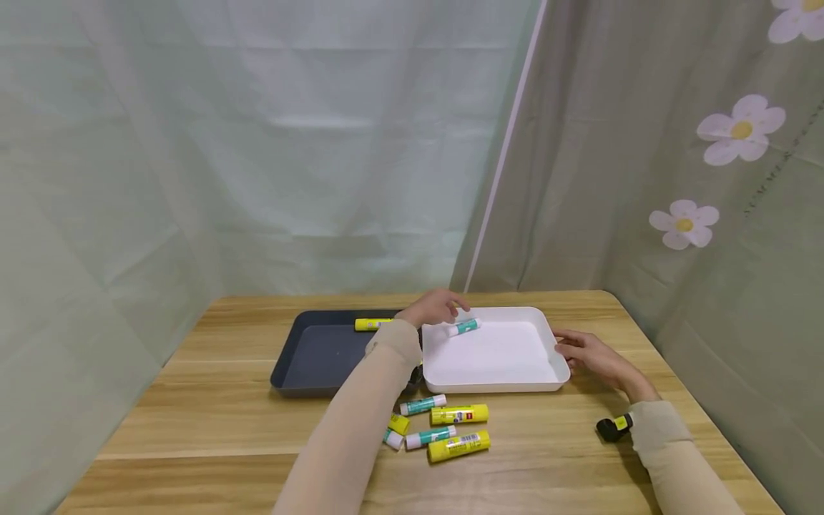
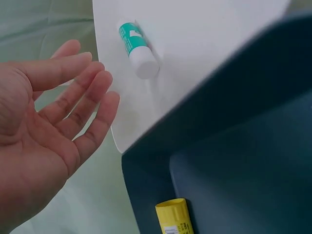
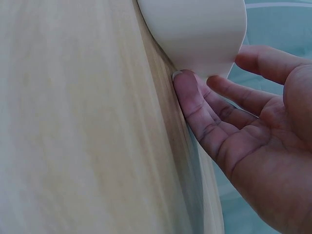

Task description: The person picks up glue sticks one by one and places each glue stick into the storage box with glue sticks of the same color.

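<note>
My left hand (image 1: 436, 307) hovers over the back left corner of the white tray (image 1: 502, 357), its fingers loosely bent and holding nothing. Just beyond those fingertips, a small teal-and-white glue stick (image 2: 134, 41) lies on the tray floor. My right hand (image 1: 595, 355) touches the tray's right outer wall with its fingertips; in the right wrist view its thumb is up by the rim and other fingers are low, close to the table. To the left is a dark grey tray (image 1: 322, 354) with a yellow glue stick (image 1: 372, 325) at its back, partly hidden by my left arm.
In front of the trays, several glue sticks lie on the wooden table (image 1: 547, 458), among them a yellow one (image 1: 459, 414) and a teal one (image 1: 423, 405); my left forearm covers part of this group. A curtain (image 1: 322, 143) hangs behind the table.
</note>
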The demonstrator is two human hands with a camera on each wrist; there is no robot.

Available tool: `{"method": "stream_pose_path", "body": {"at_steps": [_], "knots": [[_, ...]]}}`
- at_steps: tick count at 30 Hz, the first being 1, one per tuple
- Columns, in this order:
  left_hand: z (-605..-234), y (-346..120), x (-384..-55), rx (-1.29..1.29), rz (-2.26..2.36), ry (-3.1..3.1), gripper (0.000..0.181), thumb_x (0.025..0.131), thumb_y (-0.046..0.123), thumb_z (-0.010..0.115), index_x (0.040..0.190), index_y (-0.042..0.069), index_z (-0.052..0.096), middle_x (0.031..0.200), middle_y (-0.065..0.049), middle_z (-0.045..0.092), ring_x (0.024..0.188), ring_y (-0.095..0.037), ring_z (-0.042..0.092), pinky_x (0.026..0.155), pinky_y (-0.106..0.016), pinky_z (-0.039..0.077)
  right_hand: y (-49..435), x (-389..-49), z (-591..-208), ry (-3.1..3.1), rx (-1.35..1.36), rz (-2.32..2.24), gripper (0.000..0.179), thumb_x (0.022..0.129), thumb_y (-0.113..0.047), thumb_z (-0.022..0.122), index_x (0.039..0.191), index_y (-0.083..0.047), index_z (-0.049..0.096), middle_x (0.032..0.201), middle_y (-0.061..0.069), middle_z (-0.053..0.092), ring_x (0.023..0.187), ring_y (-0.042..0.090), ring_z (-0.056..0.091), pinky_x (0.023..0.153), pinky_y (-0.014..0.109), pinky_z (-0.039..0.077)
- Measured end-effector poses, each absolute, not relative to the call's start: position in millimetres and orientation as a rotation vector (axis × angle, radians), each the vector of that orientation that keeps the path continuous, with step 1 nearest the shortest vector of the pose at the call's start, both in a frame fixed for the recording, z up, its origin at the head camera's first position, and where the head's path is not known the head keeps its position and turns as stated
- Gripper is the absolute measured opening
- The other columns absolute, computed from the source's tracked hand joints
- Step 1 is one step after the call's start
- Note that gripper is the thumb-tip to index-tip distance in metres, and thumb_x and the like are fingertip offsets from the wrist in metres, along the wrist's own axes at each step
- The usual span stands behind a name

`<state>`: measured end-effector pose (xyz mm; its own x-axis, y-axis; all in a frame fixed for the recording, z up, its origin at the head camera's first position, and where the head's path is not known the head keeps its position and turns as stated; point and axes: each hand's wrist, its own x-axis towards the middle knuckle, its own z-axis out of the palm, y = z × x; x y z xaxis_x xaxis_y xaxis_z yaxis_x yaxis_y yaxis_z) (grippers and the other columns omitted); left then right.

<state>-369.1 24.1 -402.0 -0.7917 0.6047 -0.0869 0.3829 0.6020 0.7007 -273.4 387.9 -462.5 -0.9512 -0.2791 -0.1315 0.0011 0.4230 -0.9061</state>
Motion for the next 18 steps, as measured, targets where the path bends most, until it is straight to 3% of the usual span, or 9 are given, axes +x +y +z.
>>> {"method": "stream_pose_path", "body": {"at_steps": [10,18], "knots": [[-402.4,14.4,-371.6,0.835,1.025,2.485,0.035,0.097,-0.004,0.063,0.130,0.006,0.071,0.120,-0.014,0.070,0.111,-0.026,0.063,0.086,-0.033,0.053,389.2,-276.6,-464.3,2.428,-0.253,-1.528,0.066,0.108,-0.021,0.058,0.157,0.013,0.029,0.140,0.031,0.054,0.102,0.015,0.061,0.084,0.027,0.055],[-394.2,6.3,-368.5,0.897,1.037,2.424,0.035,0.100,0.000,0.063,0.135,0.002,0.067,0.128,-0.021,0.067,0.115,-0.028,0.063,0.092,-0.039,0.056,392.9,-277.4,-465.5,2.453,-0.225,-1.484,0.068,0.108,-0.025,0.058,0.158,0.011,0.029,0.142,0.031,0.052,0.107,0.018,0.061,0.086,0.027,0.054]]}}
